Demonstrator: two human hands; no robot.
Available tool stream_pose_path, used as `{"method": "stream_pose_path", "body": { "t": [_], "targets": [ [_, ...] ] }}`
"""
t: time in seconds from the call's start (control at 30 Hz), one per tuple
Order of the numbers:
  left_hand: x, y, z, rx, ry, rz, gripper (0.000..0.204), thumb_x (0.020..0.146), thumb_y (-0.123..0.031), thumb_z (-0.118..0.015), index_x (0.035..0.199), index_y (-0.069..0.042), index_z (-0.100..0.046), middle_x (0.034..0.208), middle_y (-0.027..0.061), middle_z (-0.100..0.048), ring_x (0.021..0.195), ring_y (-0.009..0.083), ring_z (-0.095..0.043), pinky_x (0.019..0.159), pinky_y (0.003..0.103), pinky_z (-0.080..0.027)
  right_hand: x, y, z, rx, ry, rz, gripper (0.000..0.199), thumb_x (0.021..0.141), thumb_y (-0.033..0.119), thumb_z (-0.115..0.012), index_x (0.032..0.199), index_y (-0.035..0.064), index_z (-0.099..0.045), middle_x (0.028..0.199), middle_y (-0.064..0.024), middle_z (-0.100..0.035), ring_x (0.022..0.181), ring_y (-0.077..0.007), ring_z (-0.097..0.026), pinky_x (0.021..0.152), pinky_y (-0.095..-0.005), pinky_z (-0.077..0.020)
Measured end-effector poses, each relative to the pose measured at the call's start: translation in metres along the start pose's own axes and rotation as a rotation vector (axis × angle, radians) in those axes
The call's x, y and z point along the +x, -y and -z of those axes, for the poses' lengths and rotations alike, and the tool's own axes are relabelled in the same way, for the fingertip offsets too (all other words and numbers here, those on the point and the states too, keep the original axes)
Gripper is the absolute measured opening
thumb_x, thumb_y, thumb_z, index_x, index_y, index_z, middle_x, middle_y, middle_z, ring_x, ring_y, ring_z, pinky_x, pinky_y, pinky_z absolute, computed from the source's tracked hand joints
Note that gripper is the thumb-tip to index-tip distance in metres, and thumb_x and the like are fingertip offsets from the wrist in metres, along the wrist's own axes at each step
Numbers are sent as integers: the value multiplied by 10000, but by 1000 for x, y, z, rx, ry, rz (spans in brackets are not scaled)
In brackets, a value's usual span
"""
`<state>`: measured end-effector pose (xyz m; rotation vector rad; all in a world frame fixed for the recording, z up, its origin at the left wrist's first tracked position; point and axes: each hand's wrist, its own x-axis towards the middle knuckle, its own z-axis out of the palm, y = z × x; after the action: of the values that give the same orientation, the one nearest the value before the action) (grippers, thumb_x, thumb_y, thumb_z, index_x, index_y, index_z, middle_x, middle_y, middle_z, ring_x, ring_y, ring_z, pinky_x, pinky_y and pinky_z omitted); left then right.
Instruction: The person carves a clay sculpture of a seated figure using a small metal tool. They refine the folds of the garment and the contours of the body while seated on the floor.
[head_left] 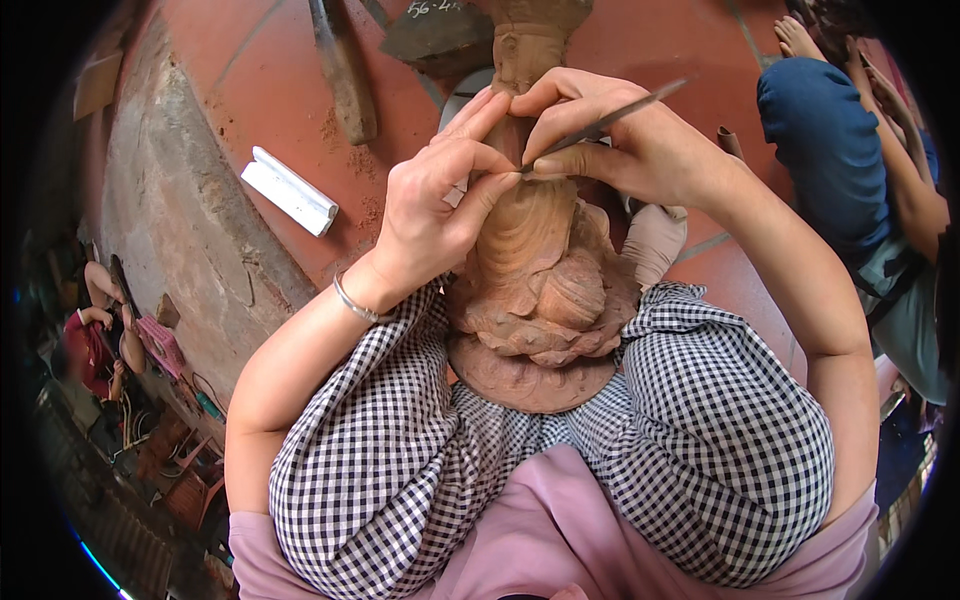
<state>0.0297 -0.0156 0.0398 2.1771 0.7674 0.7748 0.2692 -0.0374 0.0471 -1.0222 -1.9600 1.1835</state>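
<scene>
A reddish-brown clay sculpture (560, 290) with carved folds and a round base lies lengthwise between my knees, its narrower part away from me. My right hand (620, 140) grips a thin, dark modelling tool (630, 108), which slants down leftward to the clay. At the tool's tip, the thumb and forefinger of my left hand (435, 190) are pinched together. Whether they hold the tip or a bit of clay is hidden. Both hands rest over the sculpture's narrow middle, covering part of it.
Left of the sculpture, a white bar-shaped piece (290, 190) and a wooden-handled tool (345, 75) lie on red floor tiles. A dark block (440, 40) stands beyond. A grey stone slab (190, 180) lies further left. Another person's blue-clad knee (825, 130) is at right; someone in red (90, 345) sits far left.
</scene>
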Motion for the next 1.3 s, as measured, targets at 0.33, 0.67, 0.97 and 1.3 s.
{"method": "stream_pose_path", "body": {
  "t": [0.33, 0.67, 0.97, 1.3],
  "targets": [
    [1, 2, 3, 4, 4, -17, 101, 847, -18, -728, 909, 26, -662, 1231, 212, -687, 1165, 312, -674, 951, 369, -558, 0, 2, -1, -8, 26, -36, 133, 906, 71, -709, 1019, 0, -698, 1147, -111, -635, 1064, -239, -631, 916, -346, -511],
    [14, 6, 6, -84, 32, 137, 98, 854, -31, -740, 909, 23, -681, 1128, 163, -741, 1072, 268, -722, 898, 337, -574, 6, -6, -1, 151, -62, -51, 162, 926, 91, -707, 1050, -10, -686, 1015, -66, -682, 980, -170, -650, 872, -306, -520],
    [28, 44, 6, -635, -195, 557, 261, 1075, -229, -518, 1168, 2, -595, 1151, 114, -715, 1068, 175, -672, 951, 301, -531, 9, -28, 3, 567, -491, -436, 229, 1022, 238, -611, 1124, 33, -615, 1033, -103, -701, 951, -158, -725, 769, -266, -621],
    [0, -1, -11, -426, -50, 544, 533, 875, -202, -759, 1315, 6, -542, 1267, 136, -629, 1217, 231, -597, 1067, 369, -475, -21, -40, 5, 542, -534, -505, 165, 957, 167, -702, 970, 24, -621, 986, -92, -698, 858, -133, -720, 740, -234, -591]
  ]
}}
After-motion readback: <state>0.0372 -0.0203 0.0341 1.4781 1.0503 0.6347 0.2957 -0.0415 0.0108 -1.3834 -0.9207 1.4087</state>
